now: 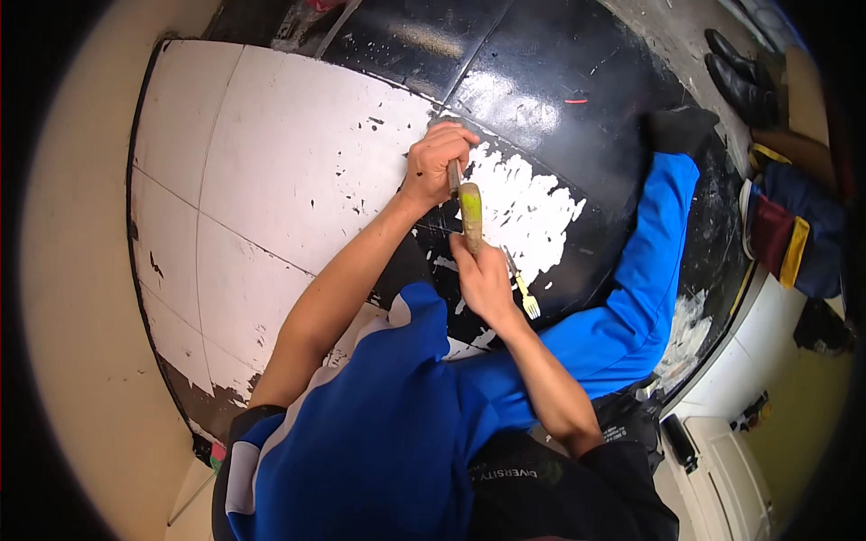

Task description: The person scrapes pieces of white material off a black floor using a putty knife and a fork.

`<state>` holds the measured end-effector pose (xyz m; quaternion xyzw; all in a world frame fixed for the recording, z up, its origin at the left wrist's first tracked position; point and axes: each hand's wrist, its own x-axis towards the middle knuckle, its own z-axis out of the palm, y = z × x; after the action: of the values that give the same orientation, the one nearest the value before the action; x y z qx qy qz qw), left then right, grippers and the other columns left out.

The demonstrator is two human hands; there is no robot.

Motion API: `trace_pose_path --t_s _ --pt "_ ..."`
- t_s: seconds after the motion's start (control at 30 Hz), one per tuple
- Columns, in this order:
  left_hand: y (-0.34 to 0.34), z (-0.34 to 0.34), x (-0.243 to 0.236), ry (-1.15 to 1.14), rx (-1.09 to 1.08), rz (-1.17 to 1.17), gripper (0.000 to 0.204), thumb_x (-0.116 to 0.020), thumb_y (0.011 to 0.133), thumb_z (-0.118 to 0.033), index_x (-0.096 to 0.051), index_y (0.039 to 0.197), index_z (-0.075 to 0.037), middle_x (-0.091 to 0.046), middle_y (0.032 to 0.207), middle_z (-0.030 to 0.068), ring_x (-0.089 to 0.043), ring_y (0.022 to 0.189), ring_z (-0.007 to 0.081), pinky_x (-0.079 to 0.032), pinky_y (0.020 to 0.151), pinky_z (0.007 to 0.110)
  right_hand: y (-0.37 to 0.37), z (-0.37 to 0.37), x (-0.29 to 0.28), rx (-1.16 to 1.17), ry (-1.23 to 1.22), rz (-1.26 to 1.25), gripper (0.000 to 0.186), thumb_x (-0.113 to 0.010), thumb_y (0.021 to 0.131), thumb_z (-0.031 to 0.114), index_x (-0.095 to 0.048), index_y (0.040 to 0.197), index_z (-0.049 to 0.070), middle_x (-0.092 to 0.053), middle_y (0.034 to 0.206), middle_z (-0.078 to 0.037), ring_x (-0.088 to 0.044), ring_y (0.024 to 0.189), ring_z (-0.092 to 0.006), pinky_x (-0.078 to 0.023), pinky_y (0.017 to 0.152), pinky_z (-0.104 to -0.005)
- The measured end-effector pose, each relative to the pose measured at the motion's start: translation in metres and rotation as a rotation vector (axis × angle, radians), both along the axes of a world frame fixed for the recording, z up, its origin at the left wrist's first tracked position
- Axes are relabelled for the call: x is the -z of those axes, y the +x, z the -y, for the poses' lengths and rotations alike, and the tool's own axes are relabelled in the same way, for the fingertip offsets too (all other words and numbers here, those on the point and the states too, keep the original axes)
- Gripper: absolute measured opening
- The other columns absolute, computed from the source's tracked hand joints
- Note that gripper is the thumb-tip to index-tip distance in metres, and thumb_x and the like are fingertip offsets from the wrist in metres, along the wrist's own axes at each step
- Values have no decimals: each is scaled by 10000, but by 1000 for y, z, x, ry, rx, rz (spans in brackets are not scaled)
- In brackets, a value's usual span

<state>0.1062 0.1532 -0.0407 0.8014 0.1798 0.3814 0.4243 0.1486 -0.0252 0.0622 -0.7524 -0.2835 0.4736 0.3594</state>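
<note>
My left hand (433, 162) is closed round a metal tool (455, 178) over a seam between pale and black floor tiles. Just below it, my right hand (483, 279) grips a worn wooden-looking handle (471, 212) with a bright green patch, its upper end close to the metal tool. A ragged white patch (537, 212) of coating covers part of the black tile to the right. Beside my right hand lies a pale yellow fork (529, 298), partly hidden.
Pale tiles (234, 153) with dark flecks fill the left. Black tiles (595, 153) carry a small red strip (575, 101). My blue-clad leg (649, 261) stretches right. Shoes (740, 86) and bags (780, 225) sit at the right edge; a wall (86, 261) borders the left.
</note>
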Motion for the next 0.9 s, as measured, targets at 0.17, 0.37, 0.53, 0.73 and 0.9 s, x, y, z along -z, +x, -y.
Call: trace_pose_path --t_s 0.17,0.37,0.53,0.73,0.9 --pt "-4 -4 -4 -2 -1 -16 214 -577 821 -16 -489 632 -64 -568 657 63 -746 893 278 -517 975 440 -18 15 -43 285 640 -29 295 -473 1066 150 -597 853 -13 -528 653 -59 -467 550 -147 -352 511 -330" --pt "5 -10 0 66 -3 -19 214 -585 830 -41 -503 634 -64 -575 660 71 -742 878 280 -522 970 453 -10 11 -36 143 276 -62 155 -615 972 46 -601 872 -71 -503 622 -210 -477 514 -339 -399 512 -400" --pt "-11 3 0 8 10 -27 217 -589 827 -50 -504 627 -57 -610 673 87 -739 859 279 -531 953 452 -12 6 -78 45 735 73 272 -676 872 -105 -487 701 -9 -450 619 -129 -458 485 -274 -383 454 -366" --pt "-5 4 2 25 3 -21 237 -607 829 -75 -500 619 -55 -629 681 102 -733 844 284 -542 895 424 -5 4 -22 95 -151 -194 282 -572 1002 92 -580 734 5 -535 645 -173 -467 505 -298 -400 528 -438" --pt "-9 0 -3 48 -21 -41 210 -608 807 -67 -492 634 -54 -644 706 108 -733 858 283 -538 900 424 -12 6 -40 157 549 30 266 -541 1013 102 -586 771 1 -547 610 -156 -536 506 -330 -413 536 -410"
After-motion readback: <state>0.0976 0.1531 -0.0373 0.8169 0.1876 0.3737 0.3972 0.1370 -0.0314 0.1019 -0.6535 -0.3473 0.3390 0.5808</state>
